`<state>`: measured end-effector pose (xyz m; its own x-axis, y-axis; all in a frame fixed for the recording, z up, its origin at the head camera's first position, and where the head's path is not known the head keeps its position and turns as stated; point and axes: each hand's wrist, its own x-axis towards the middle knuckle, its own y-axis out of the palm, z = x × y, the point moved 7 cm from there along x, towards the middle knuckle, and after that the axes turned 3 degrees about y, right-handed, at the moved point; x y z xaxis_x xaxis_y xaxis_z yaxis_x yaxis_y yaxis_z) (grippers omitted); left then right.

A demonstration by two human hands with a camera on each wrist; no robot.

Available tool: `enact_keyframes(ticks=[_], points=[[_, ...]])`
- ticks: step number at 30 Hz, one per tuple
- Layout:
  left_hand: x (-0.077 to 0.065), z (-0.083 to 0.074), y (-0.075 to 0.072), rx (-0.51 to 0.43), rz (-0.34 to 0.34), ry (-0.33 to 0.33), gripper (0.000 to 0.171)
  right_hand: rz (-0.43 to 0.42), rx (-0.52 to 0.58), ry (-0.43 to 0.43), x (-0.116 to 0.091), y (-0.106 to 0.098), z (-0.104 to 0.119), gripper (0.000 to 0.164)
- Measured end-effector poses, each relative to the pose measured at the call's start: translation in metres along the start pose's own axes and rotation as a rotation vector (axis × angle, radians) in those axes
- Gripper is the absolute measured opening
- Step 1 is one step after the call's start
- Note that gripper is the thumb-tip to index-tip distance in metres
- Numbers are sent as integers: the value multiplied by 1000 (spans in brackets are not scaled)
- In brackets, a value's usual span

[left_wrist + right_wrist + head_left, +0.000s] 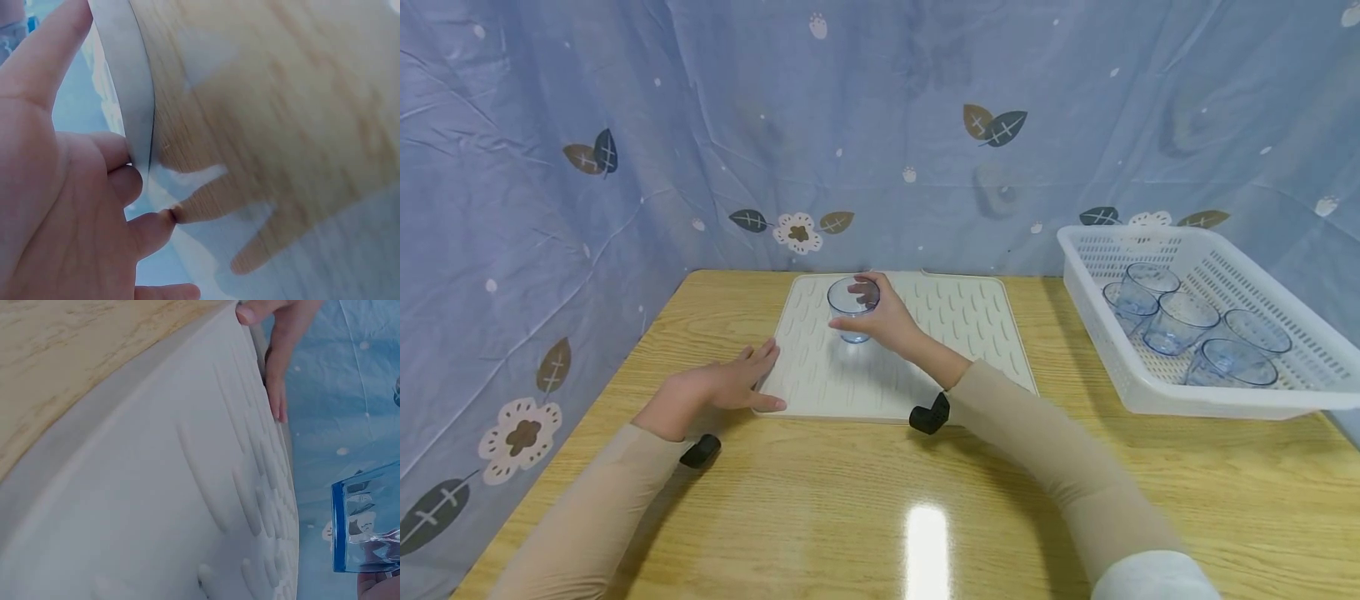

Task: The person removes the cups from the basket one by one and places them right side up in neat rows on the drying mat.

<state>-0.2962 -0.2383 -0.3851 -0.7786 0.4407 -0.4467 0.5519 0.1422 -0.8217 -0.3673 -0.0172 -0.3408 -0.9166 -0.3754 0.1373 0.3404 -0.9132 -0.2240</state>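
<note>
My right hand (889, 318) grips a clear bluish drinking glass (850, 327) near its rim, thumb on the near side and fingers on the far side. The glass is upright over the left part of a white ridged mat (955, 333). In the right wrist view, the thick blue base of the glass (339, 526) shows apart from the mat's surface (137, 475). At the mat's left edge, my left hand (733, 383) has its fingers spread, thumb and fingertips touching the border. The left wrist view shows this hand (62, 181) beside the mat's edge (134, 87).
A white perforated plastic basket (1116, 367) stands at the right of the wooden table (820, 508), with several similar glasses (1182, 323) inside. A blue patterned curtain (880, 125) hangs behind the table and along its left side.
</note>
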Motion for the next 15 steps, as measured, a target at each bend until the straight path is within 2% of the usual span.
enact_keyframes(ticks=[15], points=[[-1,-4,-1,-13,-1,-9,109,-8,0,23,18,16,-12,87]])
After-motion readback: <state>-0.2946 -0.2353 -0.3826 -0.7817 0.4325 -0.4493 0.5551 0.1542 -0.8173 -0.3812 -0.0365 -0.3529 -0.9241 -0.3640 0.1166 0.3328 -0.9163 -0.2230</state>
